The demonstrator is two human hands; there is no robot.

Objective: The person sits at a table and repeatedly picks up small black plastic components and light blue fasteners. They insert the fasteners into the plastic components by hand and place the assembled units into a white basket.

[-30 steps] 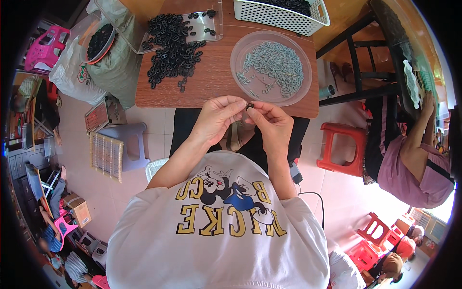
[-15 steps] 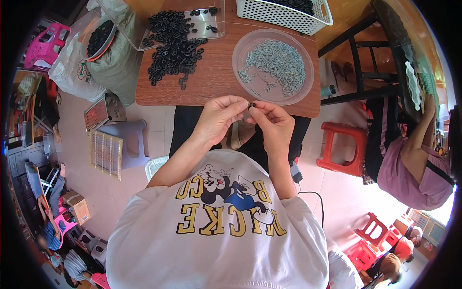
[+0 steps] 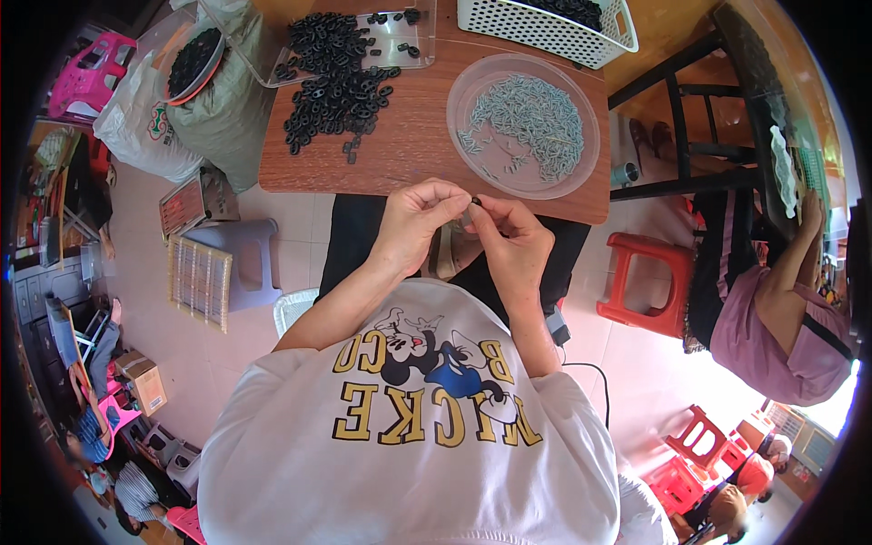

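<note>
Just off the table's near edge, my left hand point(image 3: 420, 216) and my right hand point(image 3: 518, 238) meet fingertip to fingertip. Both are closed in a pinch around a small black plastic piece point(image 3: 475, 202), mostly covered by the fingers. Whether a screw sits in it I cannot make out. Beyond my left hand, a heap of black oval pieces with holes point(image 3: 331, 104) spreads from a clear tray point(image 3: 420, 36) onto the wooden table point(image 3: 400, 150). Past my right hand stands a round clear tub point(image 3: 460, 104) of small silvery screws point(image 3: 536, 118).
A white perforated basket point(image 3: 545, 34) of black pieces stands at the far edge. Stuffed sacks point(image 3: 222, 127) and a bowl of black pieces point(image 3: 193, 64) are at the left. A red stool point(image 3: 645, 283) and a seated co-worker point(image 3: 772, 318) are at the right.
The table and its contents have shifted slightly to the right in view. My hands stay together at the black piece, with only a slight change of the fingers.
</note>
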